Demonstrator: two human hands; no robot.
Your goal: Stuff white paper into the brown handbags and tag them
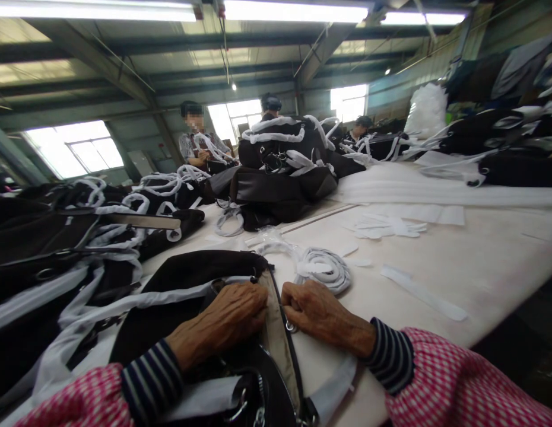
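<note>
A black bag [182, 270] lies in front of me, with a beige strip of lining [276, 332] showing along its dark-edged opening. My left hand [235, 305] rests on the bag, its fingers curled over the opening edge beside the beige strip. My right hand [309, 308] is closed at the other side of the strip, thumb and fingers pinching the dark edge. Below its fingers hangs a small metal ring [291, 326]. A white-wrapped strap [178, 295] runs left from the bag. Just behind my right hand lies a coiled white cord [324, 270].
Black bags with white-wrapped handles pile up at left [40, 231] and at the table's far middle [276, 190]. Paper strips [422, 293] and a white foam roll [392, 184] lie on the pale table [494, 267]. Several people [198, 139] work beyond.
</note>
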